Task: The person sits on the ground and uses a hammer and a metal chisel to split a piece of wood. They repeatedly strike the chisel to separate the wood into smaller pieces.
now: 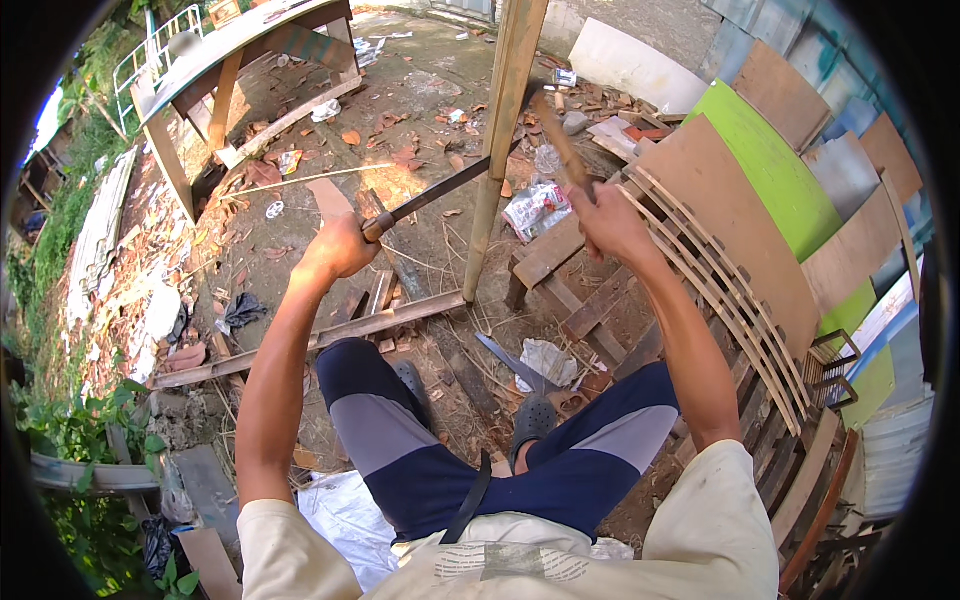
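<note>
Head-worn fisheye, steeply downward, close

The person is wearing a cream short-sleeved shirt (700, 530), navy shorts (480, 470) with grey panels, and dark clogs (532, 418).

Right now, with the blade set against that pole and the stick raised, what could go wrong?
The blade crosses the upright pole while the right hand lifts a wooden stick. A missed strike could land on the left hand gripping the handle. If the blade slips off the pole, it could swing toward the knees. Loose planks underfoot could trip the sandalled feet.
</note>
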`<action>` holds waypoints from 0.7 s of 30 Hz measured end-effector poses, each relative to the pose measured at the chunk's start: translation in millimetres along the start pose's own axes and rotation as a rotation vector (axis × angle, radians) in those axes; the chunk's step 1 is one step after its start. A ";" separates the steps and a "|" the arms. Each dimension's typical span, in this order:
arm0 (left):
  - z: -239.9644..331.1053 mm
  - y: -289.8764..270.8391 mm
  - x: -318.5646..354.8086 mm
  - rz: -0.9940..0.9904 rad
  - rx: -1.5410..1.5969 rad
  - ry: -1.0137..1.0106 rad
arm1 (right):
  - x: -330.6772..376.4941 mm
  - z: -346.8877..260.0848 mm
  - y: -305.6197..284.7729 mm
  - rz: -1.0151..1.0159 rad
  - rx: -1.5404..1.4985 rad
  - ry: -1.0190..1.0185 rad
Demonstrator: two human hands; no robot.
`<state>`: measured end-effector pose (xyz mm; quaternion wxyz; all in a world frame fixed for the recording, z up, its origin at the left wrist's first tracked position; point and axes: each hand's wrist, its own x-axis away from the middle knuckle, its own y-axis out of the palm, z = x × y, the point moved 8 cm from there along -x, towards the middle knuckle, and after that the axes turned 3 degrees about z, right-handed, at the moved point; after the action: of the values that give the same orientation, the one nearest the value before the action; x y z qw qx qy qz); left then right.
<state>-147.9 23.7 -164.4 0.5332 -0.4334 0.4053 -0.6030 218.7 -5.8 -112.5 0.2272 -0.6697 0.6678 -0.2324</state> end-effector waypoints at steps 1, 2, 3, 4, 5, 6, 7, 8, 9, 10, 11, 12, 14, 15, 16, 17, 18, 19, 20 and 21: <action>6.0 -0.7 4.2 -0.006 0.011 0.006 | 1.5 9.9 1.2 -0.022 0.021 0.051; 12.6 0.2 10.2 -0.012 0.023 0.013 | 4.1 19.9 -0.8 -0.043 0.043 0.102; 15.7 -8.1 9.9 0.006 0.032 0.012 | -2.9 20.2 -4.4 -0.062 0.062 0.128; 12.7 -5.0 12.0 0.031 -0.056 0.059 | -2.1 2.4 -11.7 0.018 -0.004 0.069; -0.2 -5.1 11.6 0.027 -0.044 0.020 | 0.3 -16.5 -26.3 0.097 -0.072 0.013; 5.6 -8.1 14.7 0.011 -0.025 -0.005 | 7.7 -32.5 -45.1 0.184 -0.131 -0.027; 9.9 -10.1 16.6 0.000 -0.003 -0.027 | 13.2 -43.4 -60.7 0.275 -0.187 -0.073; 9.1 -9.1 17.5 0.005 0.002 -0.020 | 16.7 -47.1 -65.2 0.322 -0.249 -0.106; 8.1 -9.0 17.7 0.010 0.024 -0.013 | 23.1 -51.1 -69.4 0.375 -0.312 -0.141; 6.0 -8.3 17.8 0.015 0.046 -0.005 | 29.9 -53.9 -72.7 0.429 -0.375 -0.177; 4.0 -8.4 16.8 0.020 0.068 0.003 | 27.5 -41.6 -54.7 0.347 -0.322 -0.136; 4.6 -7.5 15.0 0.006 0.066 0.018 | 24.3 -18.1 -34.3 0.274 -0.269 -0.089; 3.0 -1.5 14.1 -0.027 0.059 0.032 | 11.8 29.1 15.6 -0.100 0.096 0.040; -0.7 1.2 15.0 -0.011 0.046 0.030 | 19.1 23.4 16.6 -0.082 0.017 0.068; -8.2 6.7 14.7 0.021 0.037 0.019 | 25.0 8.6 17.9 -0.068 -0.058 0.078; -14.5 11.7 11.5 0.052 0.028 0.006 | 29.6 -1.4 17.9 -0.056 -0.134 0.088; -10.9 18.3 8.4 0.072 0.065 0.026 | 35.7 -0.7 10.0 0.039 -0.162 0.098; -11.7 24.6 7.3 0.077 0.083 0.027 | 41.3 1.6 9.8 0.092 -0.191 0.087; -12.7 31.2 6.7 0.083 0.101 0.026 | 46.4 6.2 13.2 0.144 -0.220 0.076; -5.6 36.1 4.7 0.086 0.121 0.037 | 52.8 15.5 14.1 0.206 -0.246 0.068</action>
<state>-143.0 15.4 -200.0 0.5764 -0.3715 0.3960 -0.6107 217.1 -58.7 -132.9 0.1434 -0.6122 0.7636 -0.1468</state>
